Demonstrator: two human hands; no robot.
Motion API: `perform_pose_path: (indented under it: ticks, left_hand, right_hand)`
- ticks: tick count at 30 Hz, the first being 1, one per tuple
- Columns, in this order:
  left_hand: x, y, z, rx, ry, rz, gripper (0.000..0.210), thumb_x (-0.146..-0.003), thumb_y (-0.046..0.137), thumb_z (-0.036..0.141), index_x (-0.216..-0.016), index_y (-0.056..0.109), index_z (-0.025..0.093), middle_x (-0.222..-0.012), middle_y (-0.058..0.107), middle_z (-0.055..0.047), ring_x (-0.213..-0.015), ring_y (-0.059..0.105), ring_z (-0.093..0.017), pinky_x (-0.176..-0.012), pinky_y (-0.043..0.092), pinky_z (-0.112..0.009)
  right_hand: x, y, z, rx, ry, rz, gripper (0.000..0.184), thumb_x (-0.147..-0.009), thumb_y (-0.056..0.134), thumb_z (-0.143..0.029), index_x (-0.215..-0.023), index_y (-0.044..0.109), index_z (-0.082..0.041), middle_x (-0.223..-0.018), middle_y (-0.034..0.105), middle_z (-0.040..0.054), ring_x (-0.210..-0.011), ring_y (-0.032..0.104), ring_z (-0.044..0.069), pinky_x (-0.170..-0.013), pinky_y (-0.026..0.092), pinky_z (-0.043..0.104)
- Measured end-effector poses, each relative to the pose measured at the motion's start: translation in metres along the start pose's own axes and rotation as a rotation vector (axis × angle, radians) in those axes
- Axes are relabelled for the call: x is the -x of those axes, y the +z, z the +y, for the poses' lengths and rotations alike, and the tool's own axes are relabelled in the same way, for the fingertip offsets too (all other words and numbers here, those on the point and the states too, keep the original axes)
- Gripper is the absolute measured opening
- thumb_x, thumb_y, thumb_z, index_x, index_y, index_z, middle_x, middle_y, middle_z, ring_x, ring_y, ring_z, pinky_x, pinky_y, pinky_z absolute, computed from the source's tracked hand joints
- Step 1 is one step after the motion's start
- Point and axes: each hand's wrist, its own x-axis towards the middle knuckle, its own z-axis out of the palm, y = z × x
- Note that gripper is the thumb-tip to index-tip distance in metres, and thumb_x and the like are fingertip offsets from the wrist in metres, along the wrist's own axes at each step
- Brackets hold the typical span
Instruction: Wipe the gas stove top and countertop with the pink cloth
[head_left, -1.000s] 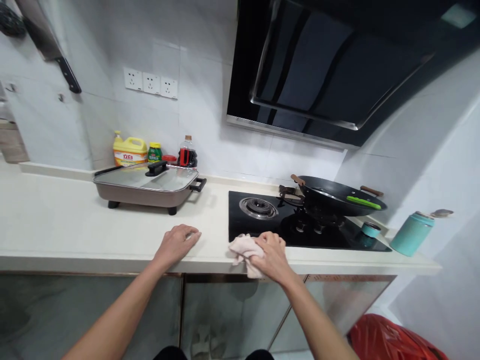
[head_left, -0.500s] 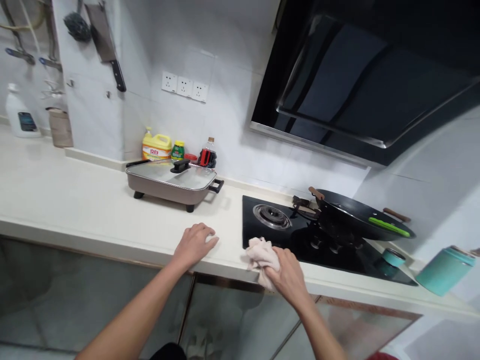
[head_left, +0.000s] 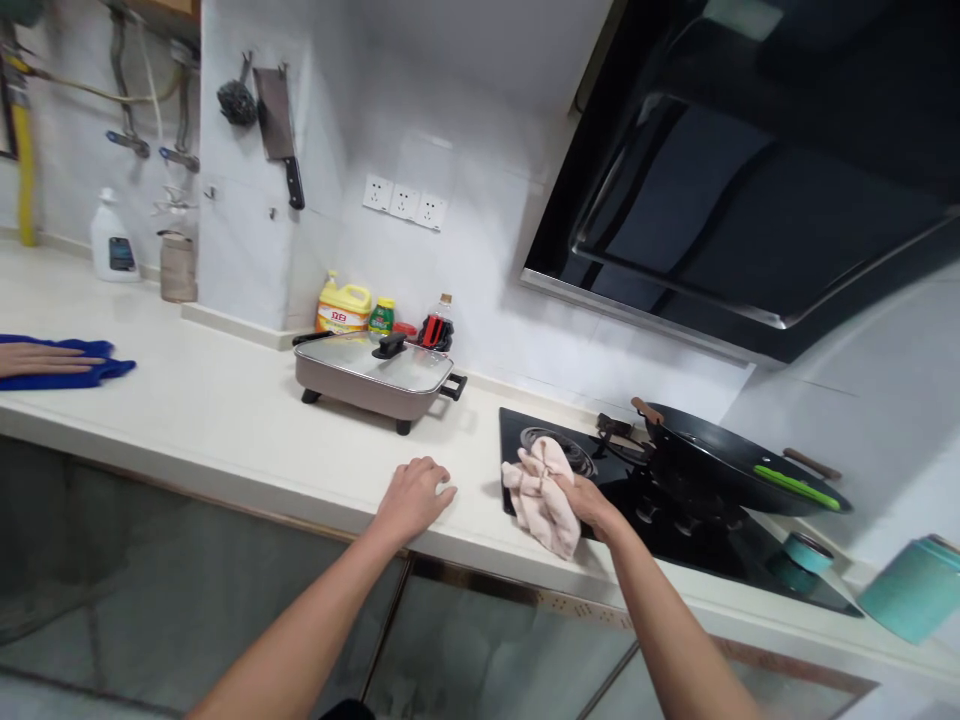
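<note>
A crumpled pale pink cloth (head_left: 541, 495) is gripped in my right hand (head_left: 589, 503). It hangs over the front left corner of the black glass cooktop (head_left: 720, 565), beside the left burner (head_left: 559, 448). My left hand (head_left: 415, 497) rests on the white countertop (head_left: 247, 430) near its front edge, fingers loosely bent and thumb apart, with nothing in it. Behind that hand stands a brown electric pan (head_left: 367, 388) with a glass lid. A black wok (head_left: 720, 440) with wooden handles sits on the right side of the cooktop, a bright green strip on its rim.
Another person's hand (head_left: 45, 359) lies on a blue cloth (head_left: 112, 370) at far left. Yellow detergent (head_left: 343, 308) and small bottles stand behind the pan. A teal lidded jar (head_left: 808, 551) and larger teal container (head_left: 916, 590) are at right. The range hood (head_left: 712, 180) overhangs the cooktop.
My right hand has lifted the cloth from the counter edge up and back over the cooktop corner. The view has turned left, bringing the other person's hand and blue cloth into sight.
</note>
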Motion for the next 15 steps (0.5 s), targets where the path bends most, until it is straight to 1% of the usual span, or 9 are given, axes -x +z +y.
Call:
perform_pose_path:
  ticks: [2,4,6,8,10,12,13,14,15]
  left_hand:
    - [0.0,0.0,0.0,0.003,-0.004,0.001,0.027,-0.097,0.058,0.034,-0.112,0.076,0.019,-0.123,0.073,-0.012,-0.122,0.063,-0.03,-0.107,0.041,-0.044]
    - [0.0,0.0,0.0,0.005,-0.006,-0.004,0.028,-0.098,0.057,0.034,-0.112,0.076,0.019,-0.123,0.073,-0.012,-0.123,0.062,-0.03,-0.107,0.041,-0.045]
    - [0.0,0.0,0.001,0.008,-0.007,-0.009,0.028,-0.098,0.057,0.033,-0.112,0.076,0.018,-0.123,0.073,-0.012,-0.123,0.062,-0.03,-0.106,0.041,-0.045]
    - [0.001,-0.001,0.001,0.008,-0.003,-0.009,0.028,-0.097,0.057,0.033,-0.111,0.076,0.018,-0.122,0.073,-0.012,-0.123,0.062,-0.03,-0.106,0.042,-0.045]
    - [0.001,0.0,0.001,0.0,0.007,-0.004,0.027,-0.097,0.057,0.033,-0.111,0.076,0.019,-0.121,0.073,-0.012,-0.122,0.062,-0.03,-0.105,0.042,-0.045]
    - [0.002,0.0,0.001,-0.015,0.02,0.002,0.027,-0.098,0.057,0.033,-0.111,0.075,0.019,-0.12,0.072,-0.012,-0.122,0.062,-0.03,-0.105,0.041,-0.045]
    - [0.002,0.001,0.0,-0.023,0.026,0.003,0.028,-0.098,0.056,0.033,-0.112,0.075,0.019,-0.12,0.072,-0.012,-0.122,0.062,-0.03,-0.105,0.041,-0.045]
    - [0.002,0.001,0.0,-0.029,0.031,0.004,0.028,-0.098,0.056,0.033,-0.112,0.075,0.018,-0.121,0.072,-0.012,-0.122,0.062,-0.03,-0.105,0.041,-0.045]
    - [0.002,0.002,0.0,-0.034,0.034,0.003,0.029,-0.098,0.056,0.033,-0.113,0.075,0.017,-0.121,0.072,-0.012,-0.122,0.061,-0.03,-0.105,0.041,-0.045]
  right_hand:
    - [-0.002,-0.021,0.019,0.025,0.061,0.0,0.047,-0.092,0.053,-0.051,-0.106,0.079,-0.015,-0.112,0.08,0.0121,-0.104,0.073,0.029,-0.086,0.056,0.035]
    - [-0.001,-0.039,0.036,0.052,0.121,0.035,0.047,-0.092,0.054,-0.05,-0.113,0.077,-0.015,-0.11,0.08,0.0109,-0.102,0.073,0.027,-0.086,0.056,0.035]
    - [0.0,-0.058,0.05,0.099,0.176,0.108,0.047,-0.091,0.054,-0.045,-0.121,0.074,-0.015,-0.11,0.079,0.0119,-0.104,0.073,0.027,-0.09,0.056,0.037]
    - [0.0,-0.077,0.062,0.163,0.228,0.21,0.051,-0.089,0.054,-0.036,-0.131,0.069,-0.012,-0.118,0.076,0.0172,-0.113,0.07,0.03,-0.098,0.053,0.042]
    - [-0.001,-0.093,0.069,0.232,0.269,0.326,0.06,-0.087,0.052,-0.029,-0.143,0.06,-0.009,-0.135,0.066,0.0241,-0.128,0.062,0.034,-0.108,0.047,0.047]
    - [-0.001,-0.099,0.072,0.286,0.273,0.414,0.064,-0.09,0.049,-0.03,-0.15,0.054,-0.011,-0.146,0.058,0.0263,-0.14,0.054,0.036,-0.115,0.04,0.05]
    - [-0.001,-0.097,0.072,0.313,0.257,0.417,0.063,-0.093,0.047,-0.034,-0.151,0.053,-0.014,-0.148,0.056,0.0254,-0.142,0.051,0.036,-0.117,0.038,0.05]
    - [0.0,-0.091,0.07,0.339,0.237,0.384,0.063,-0.096,0.044,-0.04,-0.153,0.052,-0.016,-0.148,0.056,0.0239,-0.143,0.051,0.035,-0.118,0.037,0.05]
    - [0.002,-0.081,0.067,0.363,0.217,0.316,0.064,-0.099,0.04,-0.047,-0.155,0.05,-0.017,-0.15,0.057,0.0223,-0.144,0.051,0.034,-0.119,0.037,0.048]
